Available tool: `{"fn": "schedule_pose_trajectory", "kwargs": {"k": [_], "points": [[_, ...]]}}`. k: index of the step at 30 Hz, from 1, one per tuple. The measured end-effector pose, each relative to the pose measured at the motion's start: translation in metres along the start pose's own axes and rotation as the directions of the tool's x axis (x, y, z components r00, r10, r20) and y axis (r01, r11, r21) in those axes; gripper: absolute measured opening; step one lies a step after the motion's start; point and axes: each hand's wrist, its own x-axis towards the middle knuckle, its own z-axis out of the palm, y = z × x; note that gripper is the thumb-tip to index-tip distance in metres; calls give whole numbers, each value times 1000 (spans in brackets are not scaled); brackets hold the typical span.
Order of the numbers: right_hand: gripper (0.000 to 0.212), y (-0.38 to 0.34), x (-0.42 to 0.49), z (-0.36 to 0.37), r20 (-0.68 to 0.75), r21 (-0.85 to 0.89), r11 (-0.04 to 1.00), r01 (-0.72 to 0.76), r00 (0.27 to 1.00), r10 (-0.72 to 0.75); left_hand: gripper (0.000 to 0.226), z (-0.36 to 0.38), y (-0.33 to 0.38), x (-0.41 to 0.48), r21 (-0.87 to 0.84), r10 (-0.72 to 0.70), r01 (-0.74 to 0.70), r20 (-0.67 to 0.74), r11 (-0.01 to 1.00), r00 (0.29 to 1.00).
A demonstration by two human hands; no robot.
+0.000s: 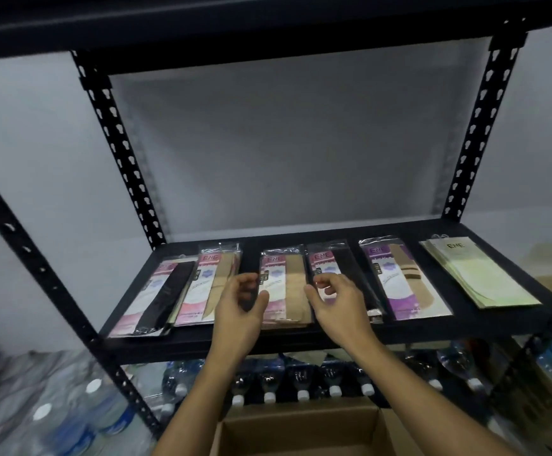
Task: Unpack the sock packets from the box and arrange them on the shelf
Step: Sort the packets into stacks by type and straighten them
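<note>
Head view: 5 sock packets [403,278] on the shelf [301,339] read "ENE".

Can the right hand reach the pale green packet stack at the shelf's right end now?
Probably yes. The right hand holds nothing above the black metal shelf, and the pale green flat packet stack lies uncovered, with only a flat purple sock packet between them.

Both bare forearms [199,393] reach up and forward over the front edge of the shelf [175,343]. Left grip [240,302] and right grip [335,302] side by side, apart, palms turned inward, fingers loosely curled, holding nothing.
</note>
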Motion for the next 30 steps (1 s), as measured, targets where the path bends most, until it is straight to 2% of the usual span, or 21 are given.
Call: {"fn": "schedule_pose_trajectory", "kwargs": {"k": [8,11,15,19,22,26,28,30], "points": [[27,-38,11,94,165,-9,998,-57,985,58,24,-99,-44,29,148,-97,135,-241,980,966],[25,-49,18,129,234,-34,997,-65,970,71,27,-131,-63,45,266,-104,202,-341,943,934],[36,-51,27,166,302,-140,986,-90,944,129,45,-156,-80,60,525,-159,346,-369,778,916],[45,-50,28,183,322,-226,967,-117,928,187,63,-159,-92,68,635,-314,421,-281,647,907],[46,-52,26,185,327,-260,953,-155,915,238,61,-160,-97,67,601,-343,441,-277,667,897],[56,-56,28,183,283,-284,935,-214,913,294,63,-159,-88,63,604,-241,395,-323,692,915],[49,-58,30,182,278,-215,941,-261,907,316,65,-160,-82,61,611,-219,381,-326,694,920],[29,-61,28,179,290,-60,940,-337,895,340,63,-163,-75,60,533,-248,387,-316,752,916]]}}
